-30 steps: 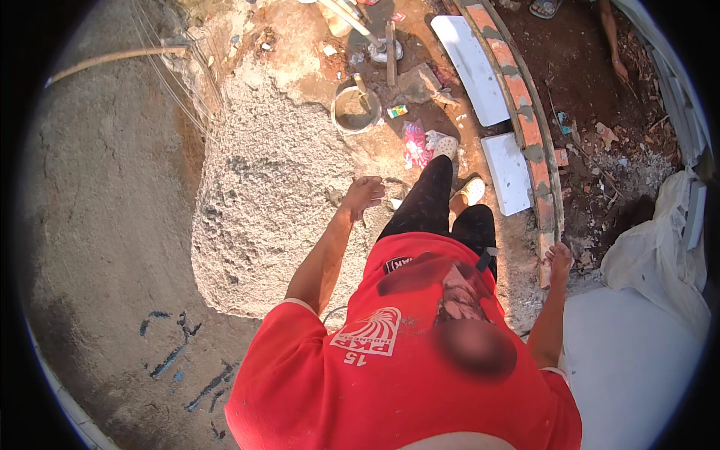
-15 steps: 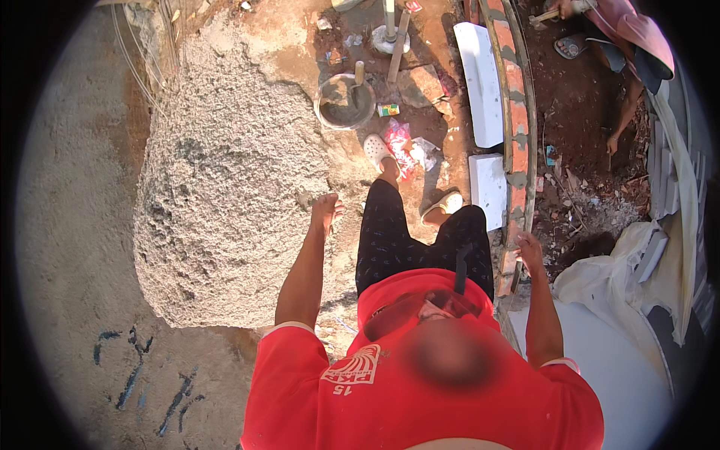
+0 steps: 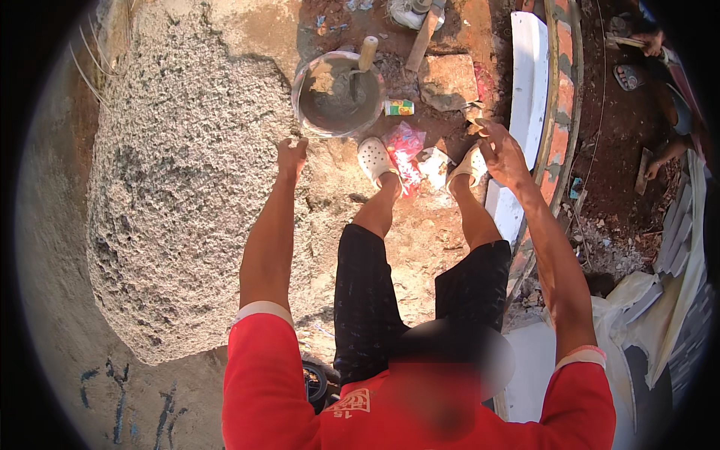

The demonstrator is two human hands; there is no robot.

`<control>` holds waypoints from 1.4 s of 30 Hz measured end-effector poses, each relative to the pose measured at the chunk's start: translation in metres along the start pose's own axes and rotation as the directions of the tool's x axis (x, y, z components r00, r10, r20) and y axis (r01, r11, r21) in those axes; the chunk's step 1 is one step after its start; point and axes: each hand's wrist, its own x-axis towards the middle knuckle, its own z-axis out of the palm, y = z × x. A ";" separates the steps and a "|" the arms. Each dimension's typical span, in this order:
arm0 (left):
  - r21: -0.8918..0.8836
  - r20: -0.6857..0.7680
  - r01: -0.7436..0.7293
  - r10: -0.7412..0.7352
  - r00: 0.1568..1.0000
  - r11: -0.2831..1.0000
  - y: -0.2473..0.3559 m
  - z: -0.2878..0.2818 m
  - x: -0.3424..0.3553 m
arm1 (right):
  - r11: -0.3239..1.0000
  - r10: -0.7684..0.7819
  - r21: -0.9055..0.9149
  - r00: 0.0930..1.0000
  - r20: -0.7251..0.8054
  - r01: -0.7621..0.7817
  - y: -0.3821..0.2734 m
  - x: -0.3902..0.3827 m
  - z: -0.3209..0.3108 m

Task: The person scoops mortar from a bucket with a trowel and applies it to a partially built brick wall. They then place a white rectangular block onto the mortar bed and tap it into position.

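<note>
A round basin [image 3: 298, 112] of wet grey mortar stands ahead of my feet. Inside it rests a trowel, its wooden handle [image 3: 367, 54] rising over the far rim. My left hand [image 3: 292, 157] is just short of the basin's near left rim, beside the rough rock; its fingers are loosely bent and apart, with nothing visible in them. My right hand [image 3: 504, 157] reaches forward above my right shoe, near the white blocks. Its fingers are spread and it holds nothing I can see.
A large rough rock [image 3: 187, 195] fills the left. Along the right runs a low curved brick wall [image 3: 556, 142] with long white blocks [image 3: 528, 82] beside it. Pink plastic [image 3: 405, 146], a flat stone [image 3: 448, 81] and a plank [image 3: 424, 37] lie ahead. Another person's hand [image 3: 652, 169] is beyond the wall.
I have bent forward and the basin appears nearer. My left hand has come up towards its rim. The right hand has swung from the wall inward and forward. My feet stand more level.
</note>
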 end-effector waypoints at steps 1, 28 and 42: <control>-0.019 -0.046 -0.001 0.000 0.999 1.000 -0.002 0.015 0.012 | 0.963 -0.147 -0.233 0.988 -0.049 0.132 -0.007 0.043 0.019; -0.076 0.076 -0.668 0.672 0.737 0.741 0.179 0.120 -0.063 | 0.519 -0.643 -0.486 0.696 0.321 0.704 0.068 0.124 -0.024; 0.136 0.456 -0.830 0.710 0.537 0.540 0.257 0.286 -0.044 | 0.994 -0.074 -0.092 0.971 -0.226 0.055 0.178 0.005 -0.081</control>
